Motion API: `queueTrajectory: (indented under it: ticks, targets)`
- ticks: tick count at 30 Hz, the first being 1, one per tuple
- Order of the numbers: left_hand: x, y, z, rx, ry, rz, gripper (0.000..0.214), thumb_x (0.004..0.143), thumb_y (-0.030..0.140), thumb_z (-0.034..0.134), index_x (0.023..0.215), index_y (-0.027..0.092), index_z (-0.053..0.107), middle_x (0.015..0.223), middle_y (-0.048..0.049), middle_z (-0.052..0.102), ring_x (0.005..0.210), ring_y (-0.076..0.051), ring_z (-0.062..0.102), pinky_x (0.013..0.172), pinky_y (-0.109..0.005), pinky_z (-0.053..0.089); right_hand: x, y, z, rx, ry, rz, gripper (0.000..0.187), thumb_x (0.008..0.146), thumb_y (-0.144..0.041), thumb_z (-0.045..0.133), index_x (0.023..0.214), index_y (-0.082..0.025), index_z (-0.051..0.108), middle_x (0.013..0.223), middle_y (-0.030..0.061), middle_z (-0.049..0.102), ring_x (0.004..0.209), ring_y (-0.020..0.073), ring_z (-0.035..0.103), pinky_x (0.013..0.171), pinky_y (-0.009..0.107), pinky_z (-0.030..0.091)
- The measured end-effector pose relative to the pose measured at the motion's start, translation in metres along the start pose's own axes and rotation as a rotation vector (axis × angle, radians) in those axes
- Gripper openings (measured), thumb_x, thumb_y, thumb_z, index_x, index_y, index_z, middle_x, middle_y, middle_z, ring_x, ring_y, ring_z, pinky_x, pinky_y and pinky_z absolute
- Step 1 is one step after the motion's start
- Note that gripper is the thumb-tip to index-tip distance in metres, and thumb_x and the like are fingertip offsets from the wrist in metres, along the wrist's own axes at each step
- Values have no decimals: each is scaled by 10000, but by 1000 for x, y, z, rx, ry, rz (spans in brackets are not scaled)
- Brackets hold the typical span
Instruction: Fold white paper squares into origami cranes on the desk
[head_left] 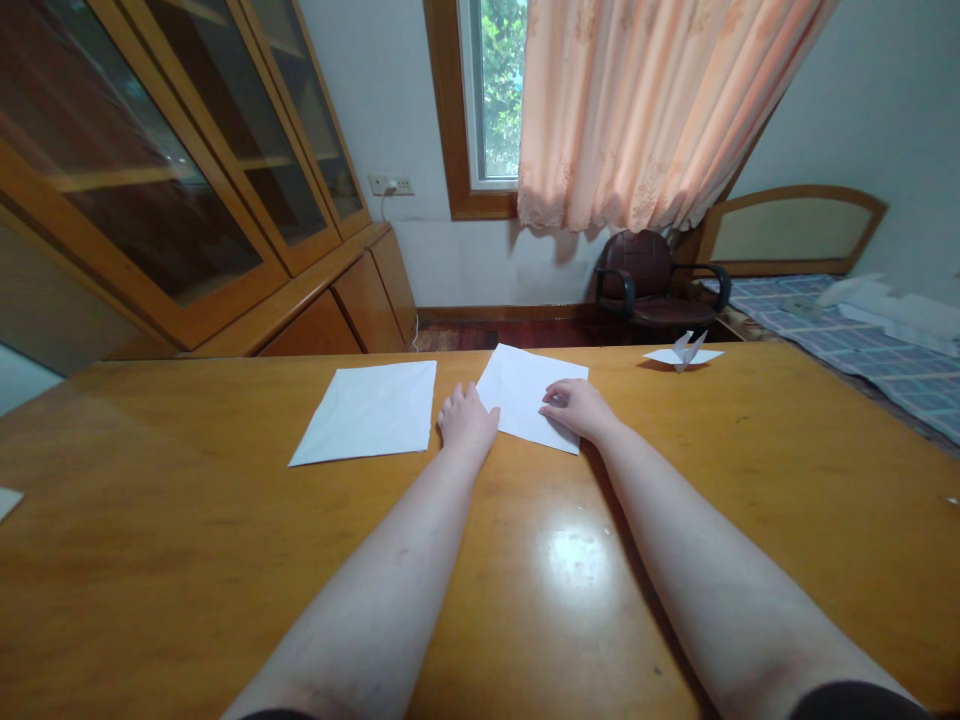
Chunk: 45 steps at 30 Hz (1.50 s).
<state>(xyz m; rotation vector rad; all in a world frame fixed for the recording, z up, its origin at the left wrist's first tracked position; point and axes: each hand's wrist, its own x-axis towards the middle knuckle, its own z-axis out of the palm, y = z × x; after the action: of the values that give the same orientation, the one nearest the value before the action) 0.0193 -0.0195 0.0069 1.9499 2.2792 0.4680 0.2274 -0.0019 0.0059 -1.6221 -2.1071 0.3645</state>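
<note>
A white sheet of paper (525, 390) lies turned at a slant near the far edge of the desk. My left hand (466, 420) rests at its left edge, fingers stretched out and thumb apart, touching the corner. Over the right part of the same sheet is my right hand (577, 408), its fingers curled, with thumb and fingertips slightly apart and nothing between them. A second white sheet (367, 412) lies flat to the left of my left hand. Farther right stands a folded paper crane (684, 353) with its wings spread.
The wooden desk (225, 560) spans the foreground. A glass-door cabinet (247, 150) rises at the left. Beyond the desk are a dark office chair (645, 280), a pink curtain (637, 110) and a bed (862, 320). A paper corner (9, 502) shows at the left edge.
</note>
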Motion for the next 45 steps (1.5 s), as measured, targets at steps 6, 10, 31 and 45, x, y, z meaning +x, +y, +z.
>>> queueTrajectory:
  ticks: [6,10,31,45]
  targets:
    - [-3,2,-9,65,19,-27,544,755,490,589,1185,161,536,1205,-168,581,1097,-348,539,897,-446,441,-3,-4,-4,-50,-1,-14,209,729,-398,681,842,-225,712,929,43,657,863,184,578,791,294,423]
    - [0,2,-10,31,-2,-48,560,742,490,613,1198,176,530,1185,-168,591,1057,-353,568,865,-445,457,-3,-5,-5,-27,-6,0,193,751,-403,656,821,-232,713,887,29,643,784,159,576,721,268,421]
    - [5,8,-6,-801,24,119,408,784,217,577,1188,162,581,1116,-93,645,952,-183,625,856,-297,492,1,7,8,-53,-68,-164,450,733,-483,673,1123,-259,670,1219,66,607,1149,275,502,1013,422,343]
    - [1,8,2,-252,-144,302,437,769,220,523,1199,206,599,1171,-91,652,1158,-276,543,1050,-402,344,3,11,13,-61,-158,-175,495,798,-475,609,1249,-274,592,1394,61,480,1313,295,378,1092,452,270]
